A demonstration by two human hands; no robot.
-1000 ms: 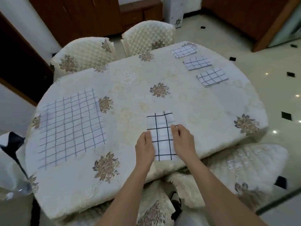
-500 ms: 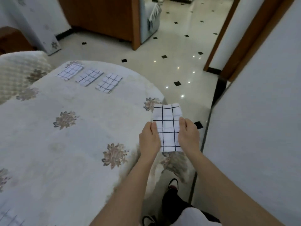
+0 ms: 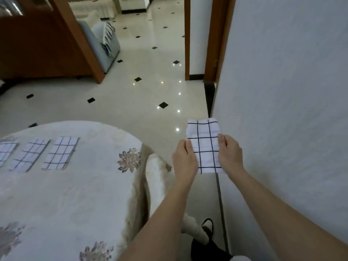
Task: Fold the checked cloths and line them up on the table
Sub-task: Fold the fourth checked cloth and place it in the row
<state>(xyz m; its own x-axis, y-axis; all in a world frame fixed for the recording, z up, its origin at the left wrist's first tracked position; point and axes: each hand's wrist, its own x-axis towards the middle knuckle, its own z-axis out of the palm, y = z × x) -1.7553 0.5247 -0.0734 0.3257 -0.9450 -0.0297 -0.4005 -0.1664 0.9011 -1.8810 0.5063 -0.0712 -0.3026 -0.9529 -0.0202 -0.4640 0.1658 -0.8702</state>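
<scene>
From the head camera we see both hands holding one folded cloth [image 3: 205, 146] up in the air, off the table [image 3: 75, 194]. It hangs over the pale floor [image 3: 131, 102], just beside the white wall [image 3: 291, 110]. The left hand [image 3: 185, 161] pinches the cloth's left edge with curled fingers and thumb. The right hand [image 3: 229, 155] grips the right edge the same way. The cloth is a narrow white rectangle with dark checks, its long side pointing away from us, and its far end curls up a little.

A second ago we had this cloth lying flat on the table near the front edge, with both hands on it. Half a second ago it was already lifted, hanging just past the table's rim. Now it is well clear of the rim, and our view has swung further right, so the wall fills the right side.

The row of three checked cloths [image 3: 28, 154] lies folded on the flowered tablecloth, side by side but apart. It sits lower and further left in the view than before, and the leftmost cloth is cut off by the frame edge. A padded white chair [image 3: 156, 178] stands between the table and our arms.
</scene>
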